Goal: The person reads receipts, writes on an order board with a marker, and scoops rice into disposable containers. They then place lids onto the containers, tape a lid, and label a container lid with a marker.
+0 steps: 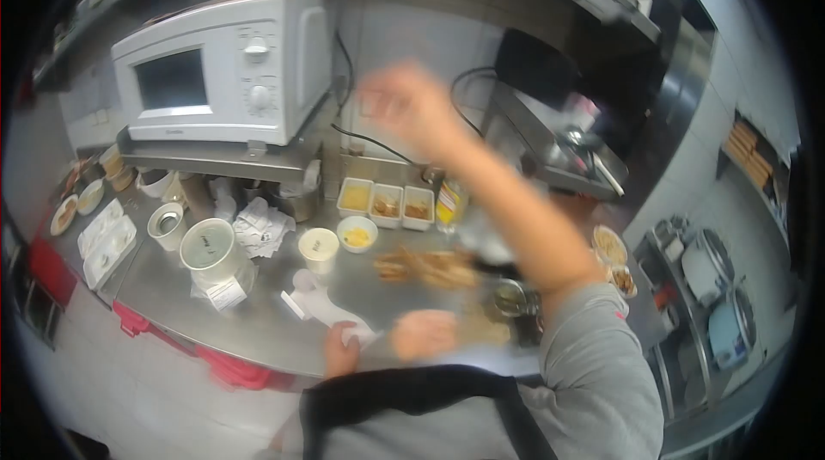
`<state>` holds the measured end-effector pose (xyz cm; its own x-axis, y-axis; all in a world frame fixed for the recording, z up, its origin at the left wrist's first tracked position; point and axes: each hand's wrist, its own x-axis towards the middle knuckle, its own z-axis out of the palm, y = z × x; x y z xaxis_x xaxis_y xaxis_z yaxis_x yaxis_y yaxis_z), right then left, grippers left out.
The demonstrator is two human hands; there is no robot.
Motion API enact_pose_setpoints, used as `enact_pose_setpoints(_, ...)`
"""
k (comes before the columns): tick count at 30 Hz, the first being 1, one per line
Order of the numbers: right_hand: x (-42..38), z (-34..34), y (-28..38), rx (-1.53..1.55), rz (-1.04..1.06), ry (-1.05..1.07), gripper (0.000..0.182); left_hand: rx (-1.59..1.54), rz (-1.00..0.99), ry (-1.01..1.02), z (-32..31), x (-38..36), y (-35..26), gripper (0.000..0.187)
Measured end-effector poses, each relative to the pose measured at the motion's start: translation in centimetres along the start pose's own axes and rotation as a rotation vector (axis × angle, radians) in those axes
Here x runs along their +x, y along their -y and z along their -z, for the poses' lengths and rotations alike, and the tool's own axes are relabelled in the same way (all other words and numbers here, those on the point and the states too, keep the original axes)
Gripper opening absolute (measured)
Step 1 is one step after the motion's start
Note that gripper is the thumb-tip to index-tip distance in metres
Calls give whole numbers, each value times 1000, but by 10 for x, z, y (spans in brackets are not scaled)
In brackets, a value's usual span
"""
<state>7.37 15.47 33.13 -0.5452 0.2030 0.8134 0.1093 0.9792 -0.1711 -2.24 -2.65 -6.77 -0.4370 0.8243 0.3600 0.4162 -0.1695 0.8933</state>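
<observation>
Steel counter (163,295); microwave (249,73) at 10 o'clock. Left hand (341,352) pinches white strip (323,306) at 7 o'clock. Right hand (408,107) raised at 12, blurred; grip unreadable. Judged best: strip kept steady, untwisted.

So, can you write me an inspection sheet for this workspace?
Surface: metal counter, crowded.
Job's things: pale paper strip; brown items, too blurred to identify.
Clutter: crumpled paper, lidded tub, white carton.
Hands: right hand raised, blurred; one hand at the strip, another hand beside it; cannot tell which is the left.
Cables: dark cable right of the microwave.
Surroundings: microwave on metal shelf; red plastic below counter.
</observation>
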Motion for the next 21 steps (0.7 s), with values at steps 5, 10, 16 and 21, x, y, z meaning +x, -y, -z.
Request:
enact_pose_setpoints(5, -238, -83, 32, 199, -420, 802, 63, 84, 116, 251, 15, 18, -39, 58)
enact_pose_setpoints(10, -326, -110, 41, 1386, -1333, 360, 62, 376, -64, 488, 2, 38, -110, 83)
enact_pose_setpoints(16, -353, -92, 25, 1858, -1448, -151, 42, -164, -26, 588, -22, 31, -113, 64)
enact_pose_setpoints(21, -345, -57, 8, 1654, -1458, -92, 42, -384, -49, 275, -17, 30, -121, 41)
